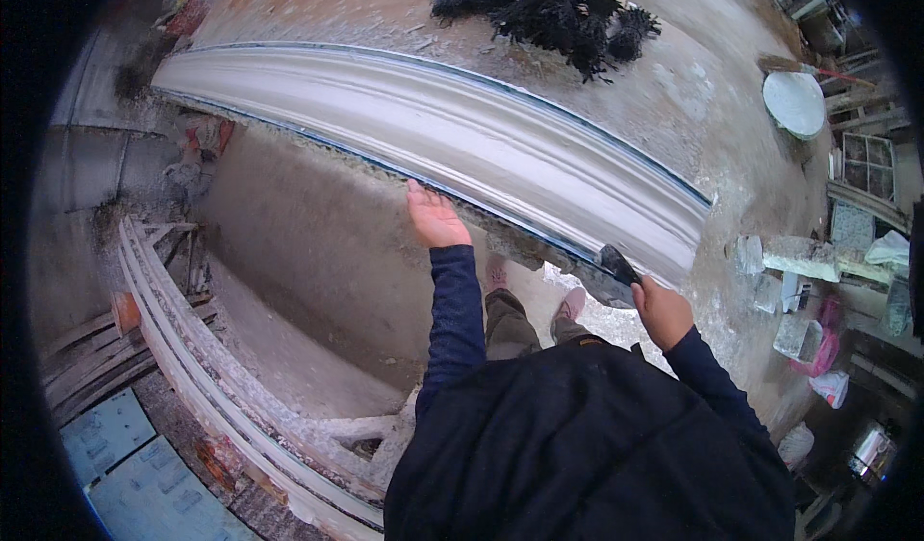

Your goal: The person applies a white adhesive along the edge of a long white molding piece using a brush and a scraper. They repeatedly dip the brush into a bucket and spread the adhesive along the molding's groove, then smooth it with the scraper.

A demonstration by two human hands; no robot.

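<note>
A long white moulding (423,122) with lengthwise ridges and blue strips along both edges lies across the space before me. My left hand (436,218) is palm up with its fingers stretched out, at the near edge of the moulding. The fingertips reach that edge; whether they touch it I cannot tell. Farther right, my right hand (663,312) is closed round the handle of a dark scraper (619,264). The scraper's blade end is at the blue strip near the moulding's right end.
Dark bristly tufts (549,12) lie beyond the moulding. A white round basin (794,104) stands at the right, with a pink bag (823,344) nearer. At left is a white-crusted wooden rack (241,397) beside pale blue panels (164,483). My shoes (570,302) are below the moulding.
</note>
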